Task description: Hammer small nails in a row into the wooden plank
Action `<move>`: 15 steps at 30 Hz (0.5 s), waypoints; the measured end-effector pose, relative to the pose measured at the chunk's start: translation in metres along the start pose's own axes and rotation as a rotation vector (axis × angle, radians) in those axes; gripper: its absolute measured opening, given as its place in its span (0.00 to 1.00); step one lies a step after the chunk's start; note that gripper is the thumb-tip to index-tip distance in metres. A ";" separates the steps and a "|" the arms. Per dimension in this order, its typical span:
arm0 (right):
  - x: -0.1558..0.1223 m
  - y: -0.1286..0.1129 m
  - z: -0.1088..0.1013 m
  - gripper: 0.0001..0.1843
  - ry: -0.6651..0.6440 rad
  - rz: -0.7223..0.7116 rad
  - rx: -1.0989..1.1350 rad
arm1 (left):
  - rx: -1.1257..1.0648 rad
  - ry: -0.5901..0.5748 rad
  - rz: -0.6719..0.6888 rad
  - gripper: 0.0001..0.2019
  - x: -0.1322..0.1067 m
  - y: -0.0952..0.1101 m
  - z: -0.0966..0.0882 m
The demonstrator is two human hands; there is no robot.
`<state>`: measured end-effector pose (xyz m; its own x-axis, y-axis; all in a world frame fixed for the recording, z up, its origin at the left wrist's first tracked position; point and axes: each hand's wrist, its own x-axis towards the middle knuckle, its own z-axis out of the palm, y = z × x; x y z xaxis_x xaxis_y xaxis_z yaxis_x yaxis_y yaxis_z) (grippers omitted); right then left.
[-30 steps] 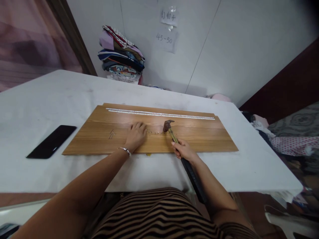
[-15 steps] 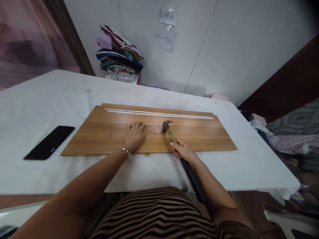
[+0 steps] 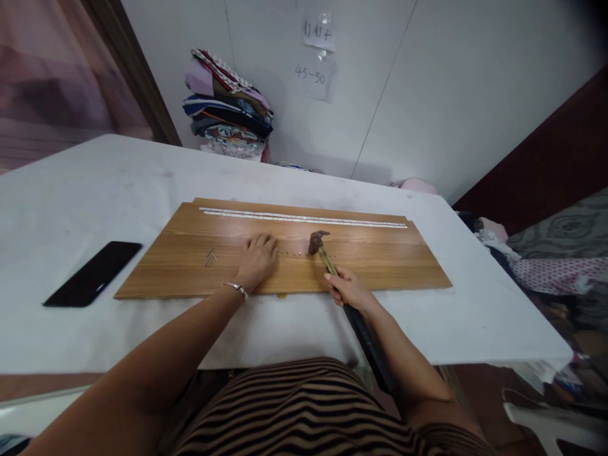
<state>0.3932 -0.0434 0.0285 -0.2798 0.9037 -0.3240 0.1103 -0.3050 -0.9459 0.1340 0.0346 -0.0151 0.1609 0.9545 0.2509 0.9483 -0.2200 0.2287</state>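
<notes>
A wooden board [image 3: 389, 266] lies flat on the white table, with a row of small nail heads or holes [image 3: 299, 253] along its middle. My left hand [image 3: 258, 258] rests on the board left of that row, palm down and fingers stretched out. My right hand [image 3: 349, 288] is closed round the handle of a claw hammer [image 3: 325, 256]. The hammer's head is down at the row, and what is right under it is hidden. Several loose nails [image 3: 210, 257] lie on the board left of my left hand. Two white measuring strips [image 3: 304, 219] run along the board's far side.
A black phone-like slab [image 3: 94, 274] lies on the table [image 3: 142, 183] left of the board. Folded clothes [image 3: 230, 107] are stacked at the back by the wall. Handwritten papers [image 3: 313, 76] hang on the wall. A white plastic chair [image 3: 546, 411] stands at the lower right.
</notes>
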 end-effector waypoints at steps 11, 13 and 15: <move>0.000 -0.001 -0.001 0.25 0.005 0.014 0.004 | 0.021 -0.009 0.001 0.19 0.000 -0.001 0.001; 0.000 0.000 -0.002 0.25 0.003 0.018 -0.004 | 0.010 -0.008 -0.006 0.19 0.000 -0.001 0.001; 0.001 0.001 -0.002 0.24 -0.002 0.023 -0.014 | 0.002 -0.006 -0.008 0.19 0.000 0.000 0.000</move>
<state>0.3951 -0.0425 0.0274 -0.2786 0.8962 -0.3454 0.1298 -0.3212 -0.9381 0.1338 0.0345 -0.0156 0.1546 0.9576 0.2432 0.9502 -0.2115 0.2288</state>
